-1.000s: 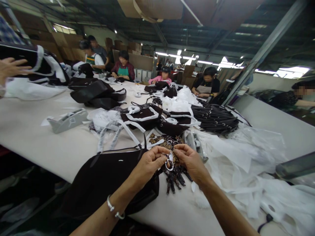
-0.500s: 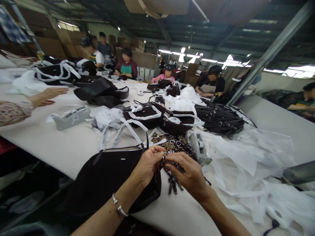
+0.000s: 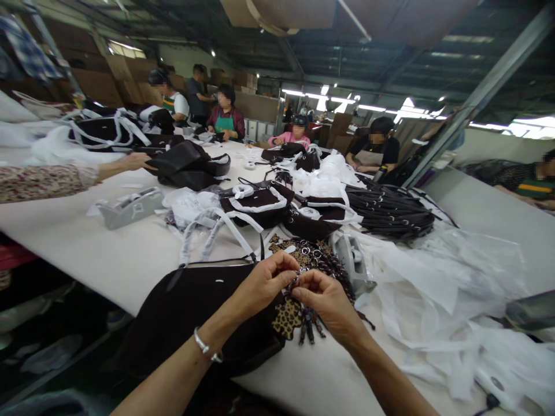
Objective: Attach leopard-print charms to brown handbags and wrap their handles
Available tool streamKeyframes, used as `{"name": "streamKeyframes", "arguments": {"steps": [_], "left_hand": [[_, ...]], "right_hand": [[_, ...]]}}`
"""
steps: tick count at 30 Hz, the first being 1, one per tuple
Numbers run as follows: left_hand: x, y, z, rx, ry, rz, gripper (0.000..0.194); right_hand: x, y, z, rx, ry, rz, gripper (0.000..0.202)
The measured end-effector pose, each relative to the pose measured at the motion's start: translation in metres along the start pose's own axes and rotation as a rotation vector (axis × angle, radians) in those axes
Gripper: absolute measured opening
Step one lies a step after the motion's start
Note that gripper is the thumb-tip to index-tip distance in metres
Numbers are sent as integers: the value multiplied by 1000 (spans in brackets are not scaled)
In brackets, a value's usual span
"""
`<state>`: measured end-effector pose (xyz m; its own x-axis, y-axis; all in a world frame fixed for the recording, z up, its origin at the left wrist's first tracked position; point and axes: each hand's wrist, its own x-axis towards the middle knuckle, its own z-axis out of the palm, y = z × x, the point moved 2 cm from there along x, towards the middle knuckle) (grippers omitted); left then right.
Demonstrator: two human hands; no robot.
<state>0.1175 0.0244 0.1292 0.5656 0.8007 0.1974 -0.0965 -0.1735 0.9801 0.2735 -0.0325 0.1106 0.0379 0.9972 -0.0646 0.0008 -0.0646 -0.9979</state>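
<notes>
My left hand (image 3: 269, 282) and my right hand (image 3: 325, 296) meet, both pinching at the metal ring of a leopard-print charm (image 3: 287, 319). The charm hangs below my fingers, beside the edge of a dark bag (image 3: 195, 306). Fingertips partly hide the ring. Behind my hands lies a pile of similar charms (image 3: 318, 252) with metal rings and dark braided tassels. The dark bag lies under my left forearm, its handles (image 3: 208, 237) wrapped in white.
Tape dispensers (image 3: 132, 209) (image 3: 353, 263) stand left and right. More wrapped bags (image 3: 260, 205), dark straps (image 3: 385, 205) and white sheeting (image 3: 416, 294) cover the table. At left, a co-worker's hand (image 3: 130, 163) touches a black bag (image 3: 184, 162). Other people sit across the table.
The leopard-print charm now hangs visibly beneath my fingers, and my hands have shifted slightly. The co-worker's hand at left has reached rightward to the black bag.
</notes>
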Motion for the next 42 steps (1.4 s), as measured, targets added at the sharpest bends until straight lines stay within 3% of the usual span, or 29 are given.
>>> {"name": "streamKeyframes", "arguments": {"steps": [3, 5, 8, 12, 17, 19, 25, 29, 33, 35, 39, 42], "left_hand": [[3, 7, -6, 263, 73, 104, 5], [2, 9, -10, 344, 119, 101, 10], [-6, 11, -13, 383, 29, 17, 23], [-14, 12, -17, 455, -88, -38, 16], [-10, 10, -26, 327, -105, -167, 20], [-9, 8, -29, 246, -102, -246, 25], [-9, 6, -34, 84, -78, -320, 33], [-12, 3, -34, 2, -38, -342, 37], [-13, -6, -41, -38, 0, -340, 39], [-12, -17, -53, 84, 74, -319, 36], [-8, -46, -91, 672, 298, -314, 22], [-3, -70, -111, 816, 333, -356, 17]], "right_hand": [[0, 4, 4, 117, 18, 44, 27], [1, 7, 7, 146, 42, 48, 28], [2, 10, 10, 202, 58, 47, 33], [6, 10, 13, 172, 6, 33, 42], [8, -3, 7, -101, 1, -151, 22], [9, -8, 6, -94, 14, -217, 24], [14, 1, 24, 126, -63, -48, 26], [12, 12, 39, 271, -37, 53, 30], [9, 14, 53, 447, -5, 61, 30], [9, 14, 59, 523, -12, 82, 31], [16, 19, 68, 519, 49, 189, 35], [30, 26, 73, 458, 107, 222, 40]]}}
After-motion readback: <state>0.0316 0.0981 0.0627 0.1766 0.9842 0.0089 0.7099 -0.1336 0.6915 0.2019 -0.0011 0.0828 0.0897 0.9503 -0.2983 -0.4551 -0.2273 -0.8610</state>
